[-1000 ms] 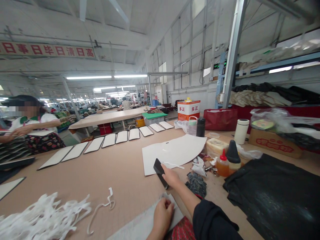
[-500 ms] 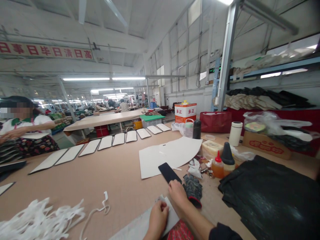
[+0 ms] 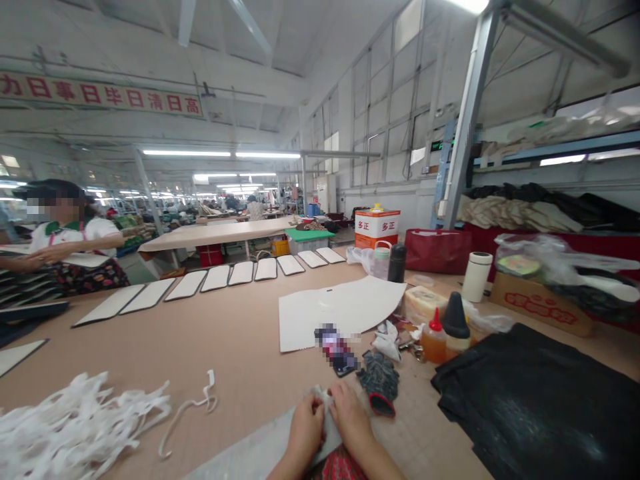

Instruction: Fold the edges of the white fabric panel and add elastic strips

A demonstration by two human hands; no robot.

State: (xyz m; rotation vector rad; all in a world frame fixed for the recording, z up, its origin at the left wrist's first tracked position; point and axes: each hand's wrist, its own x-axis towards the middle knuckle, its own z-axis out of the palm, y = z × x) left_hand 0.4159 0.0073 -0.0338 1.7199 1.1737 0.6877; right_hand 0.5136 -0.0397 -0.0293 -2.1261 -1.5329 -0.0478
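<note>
At the table's near edge, my left hand point(image 3: 306, 428) is closed, fingers bent in a pinch. My right hand point(image 3: 349, 412) meets it from the other side, fingers closed too. Between their fingertips shows a crumpled whitish piece point(image 3: 321, 393); its exact kind is unclear. Under the hands lies a long pale grey sheet point(image 3: 245, 448), running toward the lower left. Just beyond my right hand is a phone point(image 3: 336, 350), its screen lit and blurred out. Right of it lies a grey knit glove with a red cuff point(image 3: 380, 381). A large white sheet point(image 3: 305, 320) lies behind the phone.
White strips point(image 3: 75, 427) heap at left, beside a white cord point(image 3: 185, 420). White panels with dark edges point(image 3: 219, 278) line the far edge. At right are a red-capped bottle point(image 3: 434, 340), a white flask point(image 3: 477, 277) and black sheets point(image 3: 540, 400). A co-worker point(image 3: 70, 240) stands far left.
My right hand has drawn back from the phone to meet my left hand at the whitish piece. The phone's dark screen has lit up. The view has shifted slightly left.
</note>
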